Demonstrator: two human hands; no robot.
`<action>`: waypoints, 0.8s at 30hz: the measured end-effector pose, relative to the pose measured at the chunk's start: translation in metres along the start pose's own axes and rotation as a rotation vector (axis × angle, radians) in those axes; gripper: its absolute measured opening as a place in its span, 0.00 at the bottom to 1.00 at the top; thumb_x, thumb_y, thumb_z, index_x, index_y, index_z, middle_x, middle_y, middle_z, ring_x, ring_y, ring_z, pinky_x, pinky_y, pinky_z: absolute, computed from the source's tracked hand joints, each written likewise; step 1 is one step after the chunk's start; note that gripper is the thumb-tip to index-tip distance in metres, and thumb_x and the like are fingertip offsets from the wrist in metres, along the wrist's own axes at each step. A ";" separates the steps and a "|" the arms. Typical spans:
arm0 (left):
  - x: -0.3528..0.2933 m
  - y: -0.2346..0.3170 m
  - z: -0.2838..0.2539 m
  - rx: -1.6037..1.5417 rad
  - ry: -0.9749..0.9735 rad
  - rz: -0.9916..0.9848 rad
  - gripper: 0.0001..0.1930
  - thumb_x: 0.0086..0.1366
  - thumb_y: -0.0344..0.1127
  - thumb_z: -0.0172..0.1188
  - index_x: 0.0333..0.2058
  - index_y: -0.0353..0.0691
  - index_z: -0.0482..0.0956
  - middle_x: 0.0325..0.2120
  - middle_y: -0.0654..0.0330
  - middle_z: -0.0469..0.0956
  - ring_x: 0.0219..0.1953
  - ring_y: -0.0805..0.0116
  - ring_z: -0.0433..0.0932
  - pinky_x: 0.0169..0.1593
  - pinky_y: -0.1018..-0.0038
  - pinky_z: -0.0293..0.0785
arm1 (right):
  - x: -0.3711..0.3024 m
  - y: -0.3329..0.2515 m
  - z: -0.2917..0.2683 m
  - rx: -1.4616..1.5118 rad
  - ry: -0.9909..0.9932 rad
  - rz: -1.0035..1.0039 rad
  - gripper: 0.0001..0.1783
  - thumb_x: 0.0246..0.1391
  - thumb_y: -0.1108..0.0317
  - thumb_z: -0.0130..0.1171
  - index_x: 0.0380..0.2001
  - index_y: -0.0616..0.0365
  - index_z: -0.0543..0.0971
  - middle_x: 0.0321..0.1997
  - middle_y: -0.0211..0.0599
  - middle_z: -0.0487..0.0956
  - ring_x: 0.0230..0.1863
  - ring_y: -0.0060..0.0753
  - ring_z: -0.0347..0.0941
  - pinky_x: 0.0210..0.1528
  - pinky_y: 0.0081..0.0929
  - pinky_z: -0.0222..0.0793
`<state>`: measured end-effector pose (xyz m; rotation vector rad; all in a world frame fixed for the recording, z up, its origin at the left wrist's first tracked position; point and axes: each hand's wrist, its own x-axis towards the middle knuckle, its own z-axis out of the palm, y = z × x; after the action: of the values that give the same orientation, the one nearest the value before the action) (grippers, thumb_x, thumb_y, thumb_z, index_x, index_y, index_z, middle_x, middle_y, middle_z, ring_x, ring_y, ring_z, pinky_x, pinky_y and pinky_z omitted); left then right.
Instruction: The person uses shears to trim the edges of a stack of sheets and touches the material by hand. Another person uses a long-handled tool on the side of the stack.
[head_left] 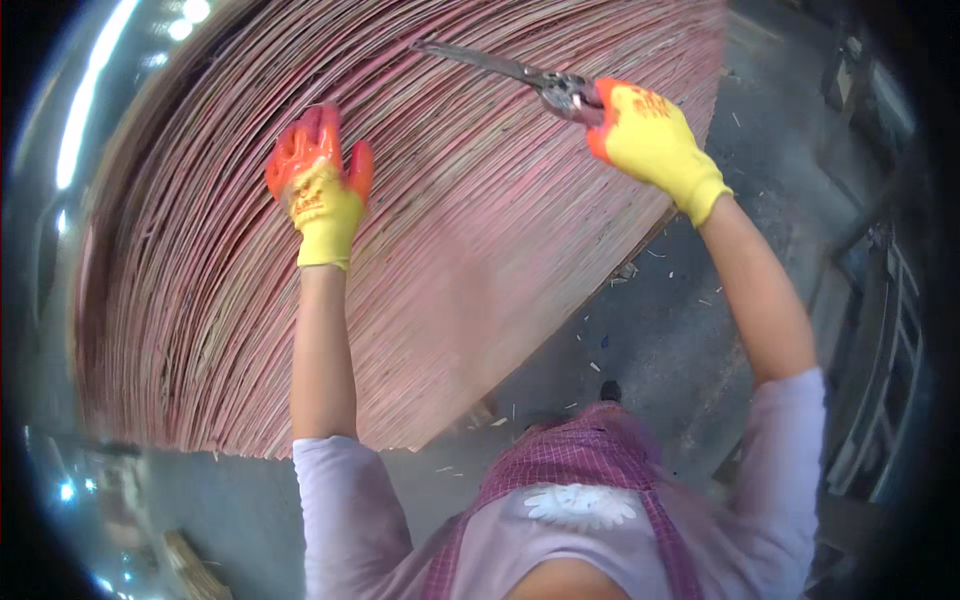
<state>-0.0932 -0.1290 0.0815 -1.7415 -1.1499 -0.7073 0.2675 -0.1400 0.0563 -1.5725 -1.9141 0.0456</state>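
A big stack of thin sheets (420, 270) with pink and brown edges takes up the left and middle of the view. My left hand (318, 170), in a yellow glove with orange-coated fingers, lies against those edges, fingers stretched out and thumb apart. My right hand (645, 135), gloved the same way, is closed around the handle of a metal tool with a long narrow blade (490, 62). The blade points left across the upper part of the stack. Its exact kind cannot be told; I cannot tell whether its tip touches the sheets.
Small pale scraps lie on the grey floor (660, 310) to the right of the stack. Metal frames (880, 400) stand at the far right. A wooden piece (195, 565) lies at the lower left. Bright lamps (85, 110) shine at the upper left.
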 end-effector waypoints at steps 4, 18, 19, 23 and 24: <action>0.000 -0.007 0.008 0.101 -0.114 -0.057 0.34 0.55 0.49 0.70 0.61 0.49 0.76 0.58 0.60 0.76 0.58 0.52 0.74 0.58 0.48 0.67 | 0.025 -0.016 0.000 -0.093 -0.029 0.027 0.17 0.51 0.59 0.58 0.41 0.56 0.80 0.41 0.54 0.84 0.48 0.59 0.80 0.53 0.49 0.73; -0.010 -0.022 0.033 0.097 0.011 0.012 0.33 0.57 0.51 0.69 0.61 0.53 0.77 0.57 0.66 0.76 0.56 0.56 0.73 0.55 0.52 0.65 | 0.028 -0.123 -0.089 -0.530 -0.399 -0.006 0.21 0.60 0.56 0.53 0.43 0.60 0.85 0.44 0.57 0.84 0.50 0.57 0.81 0.54 0.49 0.75; -0.011 -0.023 0.034 0.106 0.010 0.015 0.33 0.56 0.52 0.70 0.61 0.54 0.78 0.56 0.66 0.77 0.55 0.56 0.74 0.55 0.53 0.66 | 0.031 -0.127 -0.086 -0.581 -0.388 -0.029 0.21 0.60 0.57 0.53 0.44 0.61 0.85 0.45 0.58 0.84 0.50 0.57 0.81 0.54 0.49 0.75; -0.008 -0.023 0.040 0.078 0.049 0.006 0.31 0.55 0.49 0.72 0.59 0.52 0.79 0.54 0.63 0.78 0.54 0.55 0.74 0.55 0.53 0.67 | 0.046 -0.133 -0.076 -0.516 -0.460 0.018 0.20 0.59 0.59 0.53 0.42 0.63 0.84 0.45 0.56 0.84 0.49 0.57 0.81 0.53 0.49 0.76; -0.007 -0.023 0.040 0.082 0.073 0.022 0.31 0.55 0.49 0.72 0.59 0.52 0.79 0.54 0.63 0.78 0.54 0.55 0.74 0.55 0.53 0.67 | 0.052 -0.128 -0.073 -0.456 -0.489 0.055 0.20 0.59 0.59 0.52 0.42 0.63 0.84 0.45 0.56 0.84 0.49 0.56 0.82 0.53 0.50 0.76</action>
<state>-0.1179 -0.0917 0.0669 -1.6440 -1.0939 -0.6952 0.1892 -0.1566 0.1910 -2.0600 -2.3772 0.0180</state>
